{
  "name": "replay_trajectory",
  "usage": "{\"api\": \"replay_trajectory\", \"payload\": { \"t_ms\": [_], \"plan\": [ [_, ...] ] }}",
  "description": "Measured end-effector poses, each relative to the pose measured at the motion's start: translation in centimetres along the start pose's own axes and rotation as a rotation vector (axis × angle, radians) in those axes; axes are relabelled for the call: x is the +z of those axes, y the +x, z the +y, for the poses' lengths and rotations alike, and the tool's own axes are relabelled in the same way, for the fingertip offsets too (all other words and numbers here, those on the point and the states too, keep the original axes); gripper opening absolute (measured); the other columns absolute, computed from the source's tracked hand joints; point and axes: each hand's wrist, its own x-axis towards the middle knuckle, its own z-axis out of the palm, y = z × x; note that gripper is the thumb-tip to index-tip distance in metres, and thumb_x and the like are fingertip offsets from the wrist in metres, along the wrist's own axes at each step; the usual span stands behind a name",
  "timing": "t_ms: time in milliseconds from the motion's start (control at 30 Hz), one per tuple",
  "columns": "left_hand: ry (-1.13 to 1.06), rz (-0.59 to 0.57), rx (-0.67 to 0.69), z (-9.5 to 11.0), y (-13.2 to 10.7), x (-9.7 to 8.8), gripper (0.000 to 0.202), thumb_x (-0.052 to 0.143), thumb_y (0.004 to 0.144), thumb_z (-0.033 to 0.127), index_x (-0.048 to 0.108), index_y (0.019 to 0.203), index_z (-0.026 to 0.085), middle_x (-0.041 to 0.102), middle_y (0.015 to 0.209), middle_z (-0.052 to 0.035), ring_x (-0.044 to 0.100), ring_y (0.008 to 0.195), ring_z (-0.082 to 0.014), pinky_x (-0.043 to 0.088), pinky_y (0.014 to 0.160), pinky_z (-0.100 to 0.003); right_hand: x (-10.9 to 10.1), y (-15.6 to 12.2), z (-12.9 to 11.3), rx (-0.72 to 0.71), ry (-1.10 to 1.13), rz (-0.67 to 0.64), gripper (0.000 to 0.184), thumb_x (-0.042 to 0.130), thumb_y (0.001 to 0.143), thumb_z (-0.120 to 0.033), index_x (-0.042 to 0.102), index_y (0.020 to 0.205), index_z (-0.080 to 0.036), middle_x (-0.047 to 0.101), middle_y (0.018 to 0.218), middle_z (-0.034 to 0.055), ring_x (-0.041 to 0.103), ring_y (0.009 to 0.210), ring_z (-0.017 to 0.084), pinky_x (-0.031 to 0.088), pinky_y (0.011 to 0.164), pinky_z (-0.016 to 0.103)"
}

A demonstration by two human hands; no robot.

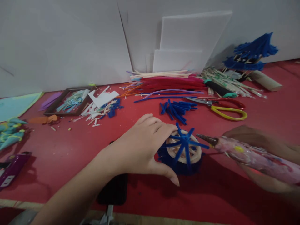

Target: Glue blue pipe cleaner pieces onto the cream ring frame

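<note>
My left hand curves around the left side of a small round craft piece, its fingers at the far rim and its thumb stretched along the near side. The piece has a cream ring, a blue fringed base and blue pipe-cleaner strips crossing on top like spokes. My right hand, partly blurred, is closed around a pink, glue-smeared hot glue gun. The gun's dark nozzle points at the ring from the right, just apart from the strips.
Behind the piece lie cut blue strips, scissors and bundled pipe cleaners. A blue-roofed model stands back right. Left are paper scraps, a brown frame and a purple tool. A black phone-like object lies under my left forearm.
</note>
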Motion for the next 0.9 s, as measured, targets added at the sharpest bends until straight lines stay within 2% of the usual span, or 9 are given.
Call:
{"api": "replay_trajectory", "payload": {
  "t_ms": [67,167,267,400,500,567,733,900],
  "plan": [
    [0.013,0.001,-0.023,0.4,0.0,-0.1,0.082,0.08,0.071,0.078,0.065,0.119,0.013,0.073,0.11,-0.0136,0.064,0.102,-0.032,0.047,0.1,-0.048,-0.6,0.7,-0.4,-0.089,0.002,-0.076,0.023,0.059,0.091,-0.03,0.062,0.114,-0.028,0.073,0.096,0.0063,0.074,0.08,0.024,0.064,0.074,0.036],
    [-0.004,0.032,-0.039,0.6,0.1,-0.2,0.084,0.079,0.069,0.081,0.066,0.117,0.014,0.072,0.108,-0.0128,0.064,0.1,-0.0314,0.048,0.098,-0.048,-1.2,1.4,-0.9,-0.165,-0.037,-0.159,0.024,0.056,0.09,-0.021,0.059,0.114,-0.025,0.071,0.093,0.0066,0.072,0.072,0.021,0.06,0.063,0.032],
    [-0.024,0.105,-0.031,0.4,0.2,-0.2,0.08,0.077,0.074,0.08,0.065,0.117,0.014,0.072,0.117,-0.0151,0.063,0.112,-0.0345,0.047,0.104,-0.051,-1.1,1.7,-1.4,-0.183,-0.02,-0.112,0.018,0.053,0.093,-0.023,0.058,0.11,-0.023,0.068,0.09,0.0073,0.07,0.071,0.019,0.057,0.057,0.031],
    [-0.054,0.169,0.008,0.4,0.2,-0.2,0.061,0.077,0.087,0.062,0.063,0.121,0.014,0.072,0.123,-0.0151,0.063,0.122,-0.0325,0.048,0.109,-0.047,-0.5,2.1,-1.9,-0.177,0.013,-0.061,0.01,0.052,0.095,-0.021,0.057,0.104,-0.021,0.064,0.085,0.0057,0.069,0.071,0.017,0.058,0.061,0.03],
    [-0.113,0.192,0.006,0.4,0.2,-0.1,0.04,0.076,0.093,0.042,0.065,0.121,0.016,0.074,0.121,-0.0109,0.066,0.119,-0.0265,0.05,0.108,-0.041,-0.3,2.5,-2.0,-0.185,0.046,-0.054,0.009,0.052,0.094,-0.021,0.057,0.101,-0.021,0.063,0.083,0.0049,0.068,0.07,0.016,0.058,0.061,0.029],
    [-0.173,0.21,-0.01,0.5,0.3,0.0,0.033,0.076,0.094,0.035,0.066,0.12,0.017,0.076,0.119,-0.0084,0.069,0.114,-0.0228,0.053,0.104,-0.037,-0.2,2.7,-2.0,-0.17,0.058,-0.05,0.009,0.052,0.093,-0.022,0.057,0.1,-0.021,0.063,0.082,0.0047,0.067,0.069,0.016,0.057,0.059,0.03],
    [-0.286,0.254,-0.025,0.5,0.5,0.4,0.025,0.078,0.093,0.027,0.07,0.114,0.016,0.079,0.114,-0.0066,0.073,0.106,-0.0182,0.056,0.097,-0.031,-0.1,2.5,-2.2,-0.133,0.087,-0.027,0.008,0.053,0.09,-0.02,0.056,0.097,-0.022,0.06,0.08,0.0034,0.065,0.066,0.017,0.055,0.057,0.031],
    [-0.321,0.264,-0.034,0.6,0.7,0.7,0.02,0.077,0.094,0.026,0.072,0.111,0.018,0.08,0.114,-0.0074,0.074,0.109,-0.0205,0.057,0.099,-0.035,0.1,2.4,-2.4,-0.128,0.081,-0.001,0.007,0.053,0.089,-0.022,0.056,0.096,-0.023,0.059,0.078,0.003,0.063,0.063,0.018,0.055,0.055,0.034]
  ]
}}
